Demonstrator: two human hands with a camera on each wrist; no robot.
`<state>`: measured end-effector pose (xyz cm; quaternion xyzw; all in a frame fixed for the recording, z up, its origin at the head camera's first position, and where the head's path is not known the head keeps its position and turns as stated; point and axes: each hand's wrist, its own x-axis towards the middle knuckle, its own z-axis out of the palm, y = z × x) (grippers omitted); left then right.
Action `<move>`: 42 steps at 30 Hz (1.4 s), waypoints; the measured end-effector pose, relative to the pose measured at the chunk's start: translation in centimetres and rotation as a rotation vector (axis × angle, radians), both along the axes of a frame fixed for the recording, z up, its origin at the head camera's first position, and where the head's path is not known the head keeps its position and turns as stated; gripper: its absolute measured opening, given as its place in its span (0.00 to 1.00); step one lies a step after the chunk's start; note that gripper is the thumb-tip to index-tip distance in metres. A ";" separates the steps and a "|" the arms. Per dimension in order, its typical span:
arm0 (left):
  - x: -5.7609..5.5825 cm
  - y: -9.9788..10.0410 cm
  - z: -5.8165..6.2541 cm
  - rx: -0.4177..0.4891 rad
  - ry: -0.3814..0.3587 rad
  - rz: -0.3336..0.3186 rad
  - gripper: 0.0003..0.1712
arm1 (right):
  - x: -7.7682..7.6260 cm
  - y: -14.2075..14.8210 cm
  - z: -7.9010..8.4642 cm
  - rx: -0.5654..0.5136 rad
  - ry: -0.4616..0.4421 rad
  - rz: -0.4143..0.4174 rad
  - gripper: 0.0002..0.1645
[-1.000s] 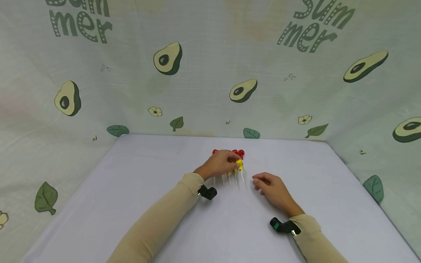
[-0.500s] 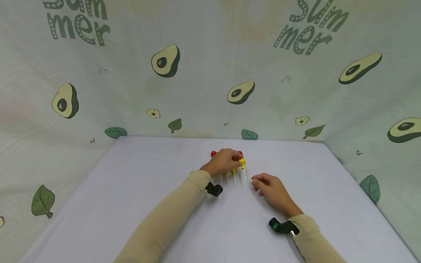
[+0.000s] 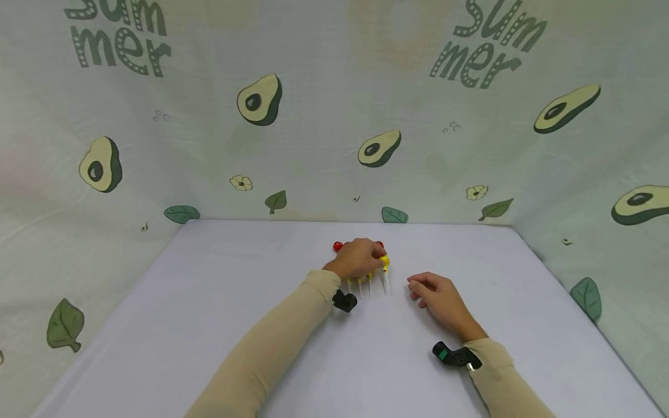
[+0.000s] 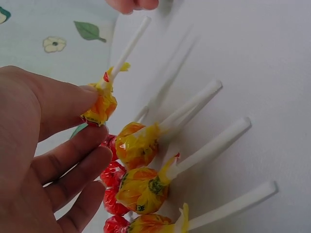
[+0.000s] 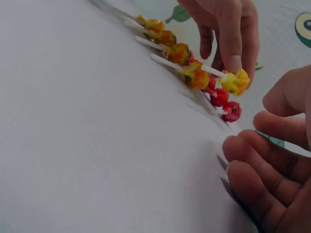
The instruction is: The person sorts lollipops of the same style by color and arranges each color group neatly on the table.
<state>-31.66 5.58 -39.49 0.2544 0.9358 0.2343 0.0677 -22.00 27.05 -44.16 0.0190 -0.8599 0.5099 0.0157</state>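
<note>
With thumb and index finger, my left hand (image 3: 360,256) pinches a yellow-wrapped lollipop (image 4: 101,106) by its candy head. Its white stick points back toward me, and its shadow falls apart from it on the white cloth. Beside and below it, several more yellow lollipops (image 4: 143,189) lie in a row with their sticks side by side. Red lollipops (image 5: 231,111) lie just behind that row, partly covered by my left hand in the head view. To the right of the candies, my right hand (image 3: 439,299) holds nothing, its fingers loosely bent over the cloth.
The white-covered table (image 3: 292,348) runs back to a hanging cloth (image 3: 313,104) printed with avocados, leaves and lettering. Each wrist carries a small black camera, such as the right wrist camera (image 3: 453,355).
My left hand has shifted a little to the right, with the yellow lollipop drawn slightly away from the others. My right hand has moved slightly rightward.
</note>
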 end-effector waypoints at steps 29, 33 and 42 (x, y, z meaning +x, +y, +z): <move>-0.3 0.9 -1.0 -0.215 0.146 -0.078 0.15 | -0.6 -0.5 -0.9 0.070 0.015 -0.014 0.13; -0.5 0.9 -1.3 -0.202 0.132 -0.068 0.14 | -0.5 -0.4 -0.9 0.091 0.014 -0.019 0.13; -0.5 0.8 -1.4 -0.148 0.103 -0.059 0.14 | -0.3 -0.4 -0.8 0.100 0.022 -0.028 0.13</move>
